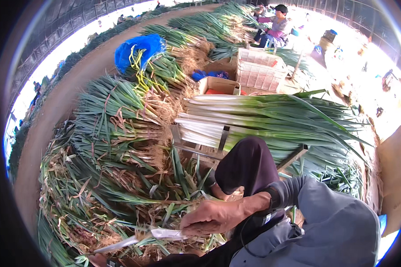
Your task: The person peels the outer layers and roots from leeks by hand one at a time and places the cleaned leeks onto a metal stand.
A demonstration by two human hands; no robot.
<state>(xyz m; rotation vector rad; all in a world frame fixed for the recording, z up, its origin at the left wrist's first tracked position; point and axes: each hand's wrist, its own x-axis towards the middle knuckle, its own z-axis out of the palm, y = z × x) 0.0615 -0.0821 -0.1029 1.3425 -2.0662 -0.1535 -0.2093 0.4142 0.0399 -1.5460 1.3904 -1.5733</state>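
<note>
My right hand (218,216) reaches in from the right, its fingers closed on a white strip of peeled onion skin (167,233). At the bottom left, my left hand (99,260) is mostly cut off by the edge and shows only in part. It is closed around a long green onion (122,244), whose white stalk slants up toward the peel. Underneath both hands lies a heap of untrimmed green onions (120,196) with loose leaves and brown roots. Beyond my knee, cleaned green onions (218,118) with white stalks rest side by side on a metal rack (200,153).
Bundled onions with roots (116,102) are piled along the left, blue netting (140,50) on top. A cardboard box (219,85) and a pale plastic crate (260,71) stand behind the rack. Farther back sits another person (276,29). A dirt path (62,98) curves along the left.
</note>
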